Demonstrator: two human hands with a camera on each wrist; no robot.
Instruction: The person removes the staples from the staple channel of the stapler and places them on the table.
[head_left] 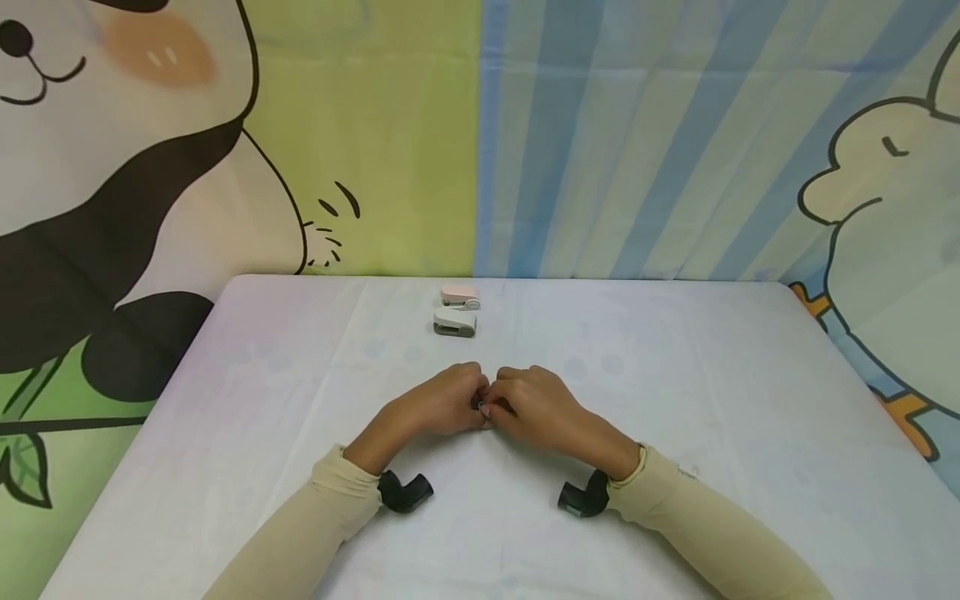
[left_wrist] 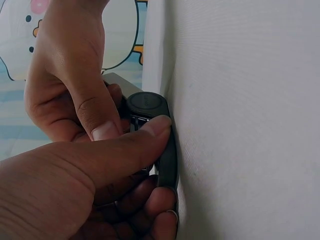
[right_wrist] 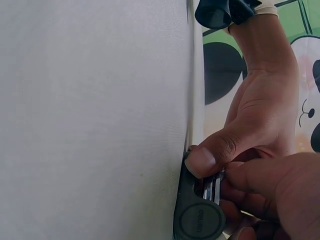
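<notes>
Both hands meet over the middle of the table around a small dark grey-green stapler [left_wrist: 168, 160] with a rounded end. My left hand [head_left: 447, 402] grips its dark body, thumb on top near the metal rail and fingers curled along the other side. From the opposite side my right hand [head_left: 538, 407] pinches the stapler beside the rail, its thumb tip close to the metal. A pale cover [left_wrist: 123, 82] shows behind the right fingers in the left wrist view. In the right wrist view, silvery metal strips [right_wrist: 212, 190] show inside the body. In the head view the hands mostly hide the stapler.
Beyond the hands, a white-and-grey mini stapler [head_left: 454, 322] and a pink one [head_left: 459, 296] lie close together near the table's far edge. A white cloth covers the table [head_left: 675, 358]. Behind it hangs a printed cartoon curtain [head_left: 600, 142]. Black wrist cameras [head_left: 405, 492] sit at both cuffs.
</notes>
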